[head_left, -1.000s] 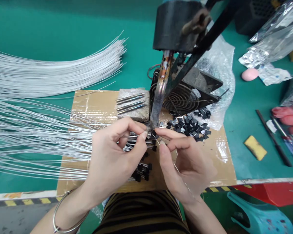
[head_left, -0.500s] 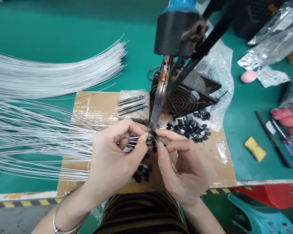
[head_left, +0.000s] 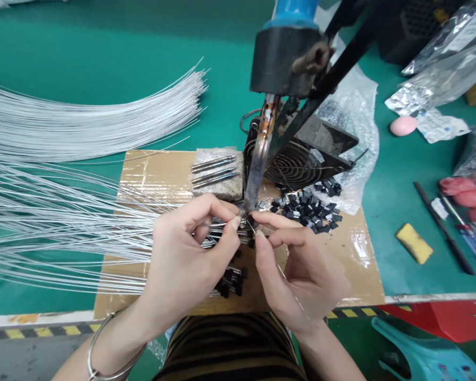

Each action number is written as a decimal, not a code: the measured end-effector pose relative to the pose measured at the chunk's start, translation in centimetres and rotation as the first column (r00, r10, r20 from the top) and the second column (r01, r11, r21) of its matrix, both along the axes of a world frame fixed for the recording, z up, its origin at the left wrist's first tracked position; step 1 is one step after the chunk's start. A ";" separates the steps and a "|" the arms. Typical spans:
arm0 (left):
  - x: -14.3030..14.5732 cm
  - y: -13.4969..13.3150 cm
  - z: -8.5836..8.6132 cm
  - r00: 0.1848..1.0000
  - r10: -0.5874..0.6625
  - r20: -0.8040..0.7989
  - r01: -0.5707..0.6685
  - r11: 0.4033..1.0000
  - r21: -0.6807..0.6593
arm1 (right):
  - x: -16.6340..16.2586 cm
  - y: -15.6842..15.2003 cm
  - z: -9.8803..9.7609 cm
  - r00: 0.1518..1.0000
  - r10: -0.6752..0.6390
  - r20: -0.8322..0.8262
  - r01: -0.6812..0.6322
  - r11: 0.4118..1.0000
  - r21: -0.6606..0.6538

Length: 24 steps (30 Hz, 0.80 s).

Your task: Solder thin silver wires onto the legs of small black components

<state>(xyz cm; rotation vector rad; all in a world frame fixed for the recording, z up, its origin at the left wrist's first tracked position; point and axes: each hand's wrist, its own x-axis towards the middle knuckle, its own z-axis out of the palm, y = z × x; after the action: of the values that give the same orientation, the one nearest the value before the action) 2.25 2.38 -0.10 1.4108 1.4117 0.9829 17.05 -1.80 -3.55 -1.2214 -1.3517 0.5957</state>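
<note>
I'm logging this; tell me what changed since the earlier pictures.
Nothing was taken hold of or let go. The view shifted slightly, so more of the blue part shows. The left hand, pinching a white wire, and the right hand, holding a thin wire, stay by the metal rod.

Left hand [head_left: 190, 259] pinched; right hand [head_left: 301, 270] near, forefinger [head_left: 274, 219] extended.

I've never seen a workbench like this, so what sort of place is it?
Probably an electronics assembly workshop: there's a large bundle of wires, a pile of small black parts and what looks like a soldering iron.
</note>
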 end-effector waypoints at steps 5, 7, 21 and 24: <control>-0.1 0.0 0.0 1.000 -0.009 0.003 0.009 1.000 0.013 | 0.0 -0.1 -0.1 1.000 -0.006 0.011 0.006 1.000 0.012; -0.1 0.0 0.0 1.000 -0.012 0.000 0.012 1.000 0.023 | 0.0 -0.1 -0.1 1.000 -0.011 0.015 0.011 1.000 0.013; 0.1 0.1 0.1 1.000 -0.009 0.005 0.009 1.000 0.001 | 0.1 0.0 -0.2 1.000 -0.020 0.020 0.020 1.000 0.002; 0.1 0.1 0.2 1.000 -0.012 0.000 0.012 1.000 0.003 | 0.0 0.0 -0.1 1.000 -0.019 0.008 0.019 1.000 0.000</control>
<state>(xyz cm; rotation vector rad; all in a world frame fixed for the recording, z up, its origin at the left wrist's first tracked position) 2.31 2.44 0.06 1.4202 1.4008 0.9779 17.04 -1.82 -3.70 -1.2366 -1.3451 0.5778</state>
